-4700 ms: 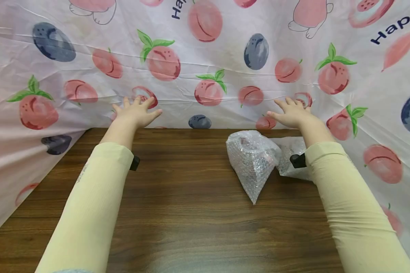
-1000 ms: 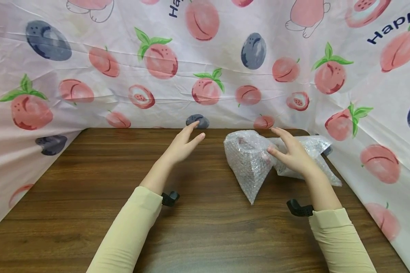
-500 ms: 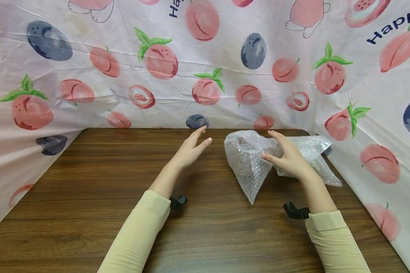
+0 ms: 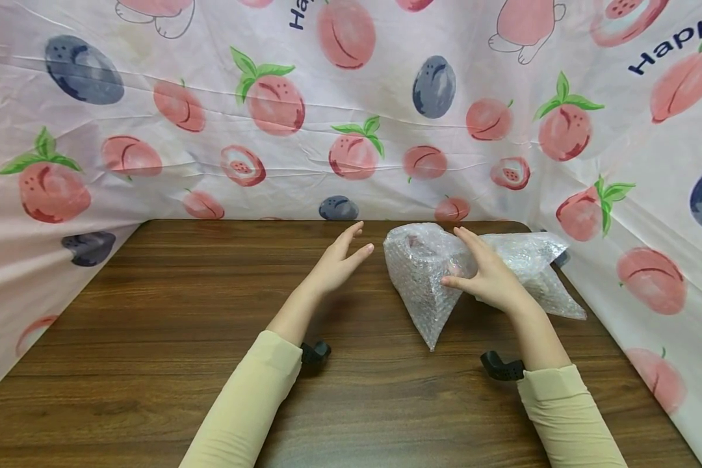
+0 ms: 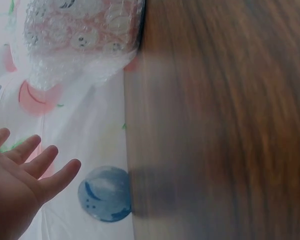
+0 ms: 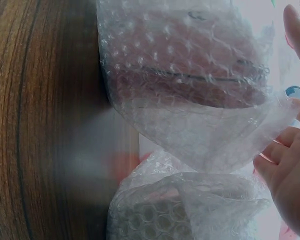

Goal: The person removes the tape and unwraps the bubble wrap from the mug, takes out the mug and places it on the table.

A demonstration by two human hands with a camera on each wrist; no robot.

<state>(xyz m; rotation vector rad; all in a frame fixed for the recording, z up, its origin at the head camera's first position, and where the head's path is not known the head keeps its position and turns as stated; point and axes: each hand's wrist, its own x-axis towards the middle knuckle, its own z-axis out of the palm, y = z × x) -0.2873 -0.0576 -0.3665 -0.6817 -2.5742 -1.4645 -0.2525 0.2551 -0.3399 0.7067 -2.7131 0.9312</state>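
Observation:
A bubble-wrap bag stands right of the table's middle, its pointed corner toward the person. Through the clear wrap, a pink item printed with small faces shows in the left wrist view. My left hand hovers left of this bag, fingers extended, thumb apart, holding nothing. The right hand is at the bag's right side, thumb and fingers spread wide and overlapping it in the head view. From the right wrist, its fingertips appear right at the wrap's loose edge. Behind that hand lies a second bubble-wrap bag, partly hidden.
Both bags stand on a brown wood-grain table. A white cloth printed with peaches and blue fruit hangs along the back and both sides. Each wrist wears a black camera mount.
Both hands came down from the back cloth and drew inward. Over the last second the left moved right and the right moved left, closer around the front bag, which stays in place.

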